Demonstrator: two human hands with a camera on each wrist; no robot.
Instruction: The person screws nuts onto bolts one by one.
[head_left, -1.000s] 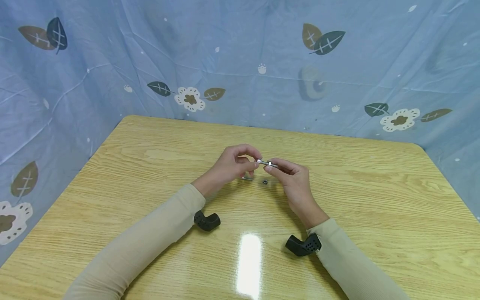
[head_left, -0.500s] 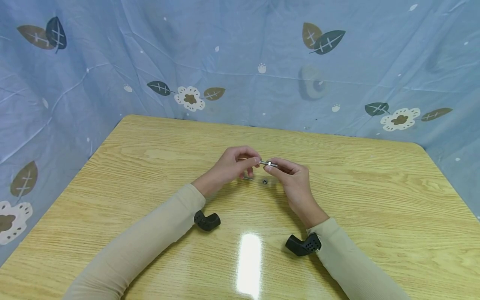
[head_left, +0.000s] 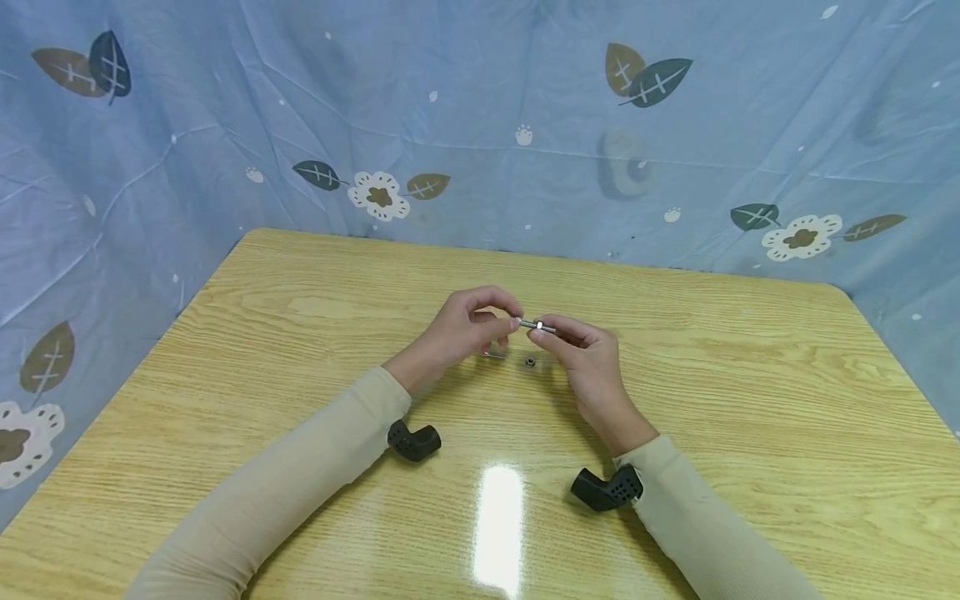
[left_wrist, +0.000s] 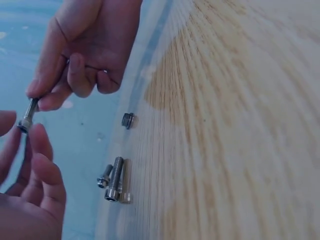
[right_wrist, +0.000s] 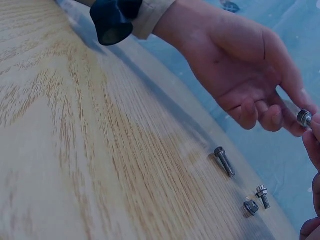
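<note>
My left hand point(head_left: 472, 323) pinches the head end of a silver socket-head bolt point(head_left: 528, 323) between thumb and forefinger, just above the table. On its shank sits a hex nut point(head_left: 540, 326), which the thumb and fingertips of my right hand point(head_left: 588, 362) pinch. The bolt's head point(right_wrist: 304, 117) shows at the left fingertips in the right wrist view. Below the hands, another socket-head bolt point(right_wrist: 224, 161) lies on the table. A smaller flanged bolt point(right_wrist: 262, 196) and a flange nut point(right_wrist: 251, 207) lie near it. Left fingers partly hide these pieces from the head view.
The wood-grain table point(head_left: 712, 400) reaches back to a blue patterned curtain point(head_left: 495, 100). Each sleeve carries a black wrist mount, one on the left point(head_left: 414, 442) and one on the right point(head_left: 607, 490). A bright reflection shows on the table's front.
My left thumb and forefinger have shifted about the bolt's head, closing over it and then straightening a little. My right hand keeps its hold on the nut in the same place.
</note>
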